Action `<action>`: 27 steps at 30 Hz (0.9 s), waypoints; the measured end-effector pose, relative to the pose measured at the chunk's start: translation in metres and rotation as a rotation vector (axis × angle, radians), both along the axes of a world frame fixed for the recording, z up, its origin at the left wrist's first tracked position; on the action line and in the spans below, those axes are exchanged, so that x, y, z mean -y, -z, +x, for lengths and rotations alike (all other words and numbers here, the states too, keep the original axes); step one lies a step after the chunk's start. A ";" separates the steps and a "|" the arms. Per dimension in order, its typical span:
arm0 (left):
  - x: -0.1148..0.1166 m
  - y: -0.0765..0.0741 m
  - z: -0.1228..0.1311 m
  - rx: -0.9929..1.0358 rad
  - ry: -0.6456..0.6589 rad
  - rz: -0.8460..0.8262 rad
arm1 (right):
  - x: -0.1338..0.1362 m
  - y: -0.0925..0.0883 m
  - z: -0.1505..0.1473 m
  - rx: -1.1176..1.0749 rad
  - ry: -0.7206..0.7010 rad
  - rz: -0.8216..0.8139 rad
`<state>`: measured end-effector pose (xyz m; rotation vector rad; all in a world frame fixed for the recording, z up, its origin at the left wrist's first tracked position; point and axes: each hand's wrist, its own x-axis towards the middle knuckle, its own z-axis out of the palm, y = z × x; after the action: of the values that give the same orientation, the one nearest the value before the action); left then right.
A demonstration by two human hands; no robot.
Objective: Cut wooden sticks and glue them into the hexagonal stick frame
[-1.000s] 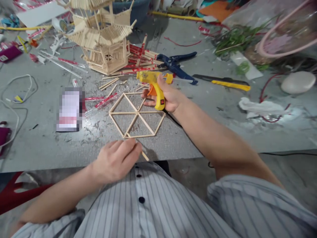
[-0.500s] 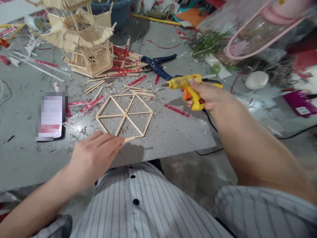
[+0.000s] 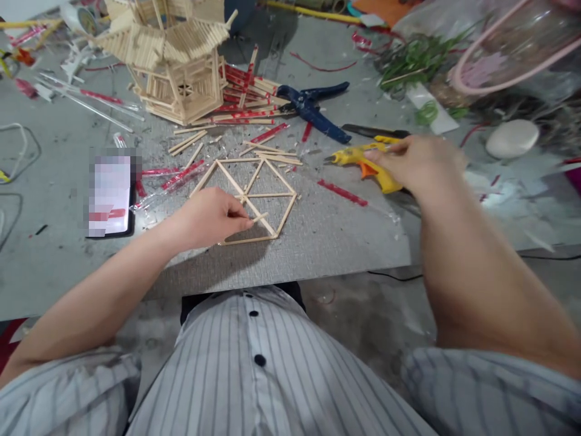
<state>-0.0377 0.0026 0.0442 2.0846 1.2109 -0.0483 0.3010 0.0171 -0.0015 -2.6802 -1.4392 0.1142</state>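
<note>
A hexagonal frame of thin wooden sticks point(image 3: 285, 219) with spokes meeting at its centre lies flat on the table. Over its left side, my left hand point(image 3: 212, 217) pinches a short wooden stick point(image 3: 260, 217) between thumb and fingertips; the hand covers part of the frame. To the right, my right hand point(image 3: 420, 162) is closed around a yellow hot glue gun point(image 3: 349, 156) with an orange trigger, nozzle pointing left. The gun is at or just above the tabletop; I cannot tell whether it touches.
A wooden-stick pagoda model point(image 3: 181, 72) stands at the back left, beside red-wrapped stick bundles point(image 3: 254, 115) and blue pliers point(image 3: 313, 109). A phone point(image 3: 111, 197) lies left of the frame. A black-bladed cutter point(image 3: 376, 131) and a white oval object point(image 3: 512, 138) are at right.
My left hand has lifted from the frame's near edge toward its middle, carrying the short stick. My right hand has lowered the glue gun toward the table. The whole view has shifted slightly.
</note>
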 end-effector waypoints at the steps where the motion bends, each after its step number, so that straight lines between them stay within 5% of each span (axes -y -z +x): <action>1: 0.000 0.000 0.002 -0.013 0.010 0.013 | 0.008 -0.004 -0.011 0.016 -0.064 0.122; 5: -0.002 0.003 0.009 -0.022 0.052 0.062 | 0.046 -0.016 -0.074 -0.231 -0.864 0.484; 8: -0.003 0.005 0.012 -0.003 0.103 0.083 | 0.062 -0.019 -0.112 -0.258 -1.199 0.400; 12: -0.007 0.010 0.014 -0.005 0.149 0.039 | 0.056 -0.010 -0.122 -0.323 -1.190 0.263; 18: -0.008 0.019 0.021 -0.063 0.143 -0.015 | 0.058 0.028 -0.095 -0.431 -0.965 0.374; 27: -0.007 0.024 0.023 -0.097 0.267 0.076 | 0.067 0.062 -0.092 -0.388 -0.958 0.436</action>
<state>-0.0142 0.0092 0.0203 2.3222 0.9956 -0.2316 0.2090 -0.0497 -0.0637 -1.3675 -2.1262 0.3147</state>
